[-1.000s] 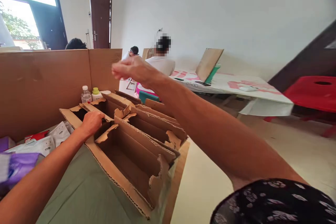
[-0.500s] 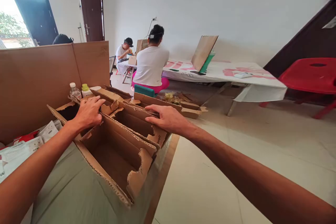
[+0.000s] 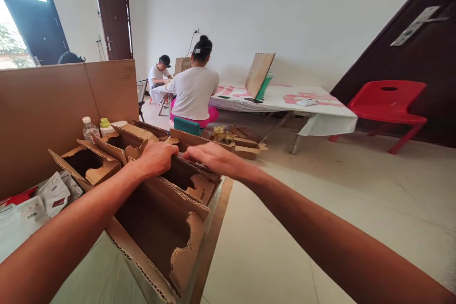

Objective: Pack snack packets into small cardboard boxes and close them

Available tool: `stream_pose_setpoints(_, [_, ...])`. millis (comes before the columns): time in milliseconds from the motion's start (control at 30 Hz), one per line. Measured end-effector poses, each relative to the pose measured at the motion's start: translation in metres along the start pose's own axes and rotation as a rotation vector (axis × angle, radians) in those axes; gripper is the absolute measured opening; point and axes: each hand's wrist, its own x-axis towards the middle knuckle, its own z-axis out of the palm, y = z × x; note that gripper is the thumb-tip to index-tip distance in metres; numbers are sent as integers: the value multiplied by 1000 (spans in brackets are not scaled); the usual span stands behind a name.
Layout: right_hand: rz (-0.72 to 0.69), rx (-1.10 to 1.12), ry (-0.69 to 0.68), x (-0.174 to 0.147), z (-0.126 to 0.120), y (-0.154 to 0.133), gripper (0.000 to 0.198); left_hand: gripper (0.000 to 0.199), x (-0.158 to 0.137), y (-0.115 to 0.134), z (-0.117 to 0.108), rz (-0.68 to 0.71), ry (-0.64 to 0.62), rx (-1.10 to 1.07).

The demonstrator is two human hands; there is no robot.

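Observation:
Several open cardboard boxes stand side by side on the green-covered table. My left hand [image 3: 158,157] reaches over the large front box [image 3: 153,228], its fingers curled down onto the wall of the middle box [image 3: 203,189]; the fingertips are hidden. My right hand [image 3: 213,157] lies over the far edge of that middle box, fingers stretched out toward my left hand and holding nothing I can see. To the left are a smaller box [image 3: 103,171] with a cut-out front and another box [image 3: 123,152] behind it.
A tall cardboard panel [image 3: 64,99] stands at the left, with a clear bottle [image 3: 90,129] and a yellow-green-capped bottle [image 3: 105,126] before it. White packets [image 3: 53,194] lie nearby. Two people sit ahead by a white-covered table [image 3: 270,99]; a red chair [image 3: 388,102] stands right.
My left hand has moved right, from the left boxes to the middle box. My right hand has shifted slightly left, bringing the hands close together. The view has turned a little right.

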Motion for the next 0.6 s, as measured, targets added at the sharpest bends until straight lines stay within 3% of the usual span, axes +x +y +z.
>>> stream_pose_setpoints(67, [63,-58,-84,9,-15,6,53,27,-1,-1,2,-14,-30,8])
stream_pose_setpoints(167, [139,-154,-179,27,-22,15,30,25,-8,-3,0,-11,-67,14])
stream_pose_setpoints(367, [251,-312,-305,56,21,15,33,26,-13,-2,-1,-36,-78,56])
stream_pose_setpoints(500, [276,-367,-267,61,43,12,36,28,-10,-1,3,-43,-60,78])
stream_pose_setpoints(600, [295,-372,-204,62,43,13,35,27,-8,0,5,-26,-45,98])
